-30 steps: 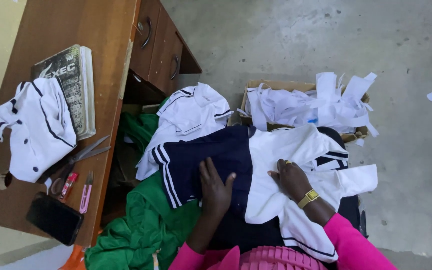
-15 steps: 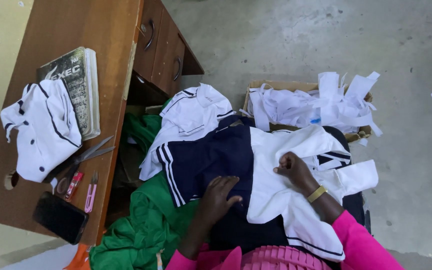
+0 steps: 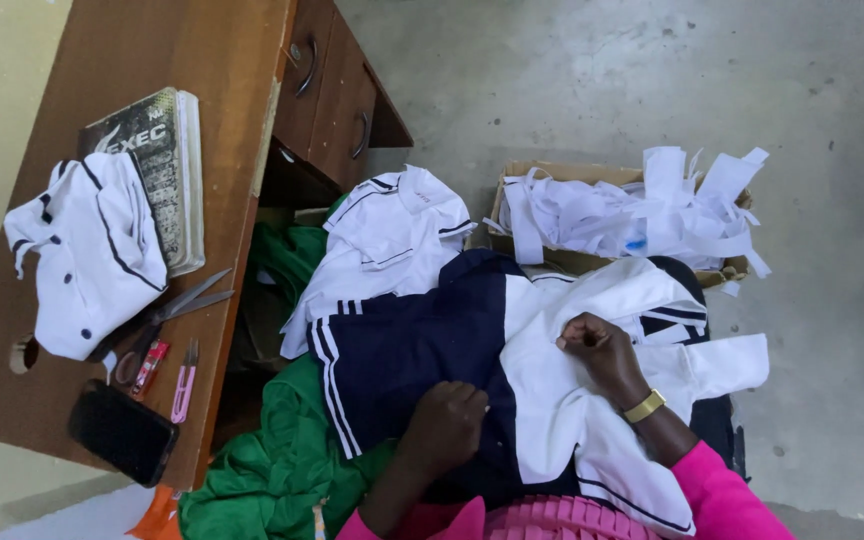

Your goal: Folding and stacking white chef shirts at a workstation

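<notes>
The person sits with a navy-and-white garment [image 3: 472,350] spread across the lap, beside a wooden tabletop [image 3: 152,60]. The left hand [image 3: 444,425] lies curled on the navy panel near its white stripes, fingers folded down and pressing the cloth flat; whether it pinches anything I cannot tell. The right hand [image 3: 602,350], with a gold watch [image 3: 644,406] at the wrist, rests on the white panel with its fingertips drawn together in a pinching grip, seemingly on a fold of fabric or something very small; what lies between them is too fine to see.

Judging from the posture, the step in hand looks like close hand-finishing on the white panel, with the left hand steadying the garment. The next move likely calls for holding the cloth taut and keeping the pinch precise at the same spot.

Around them: green fabric [image 3: 272,470] beneath the garment, another white garment with dark piping [image 3: 392,230] just beyond it, and a cardboard box of white offcuts [image 3: 632,210] on the floor. On the tabletop lie a folded white garment [image 3: 87,250], a book [image 3: 157,160], scissors [image 3: 177,305], small pink thread snips [image 3: 184,380] and a black phone [image 3: 122,432].
</notes>
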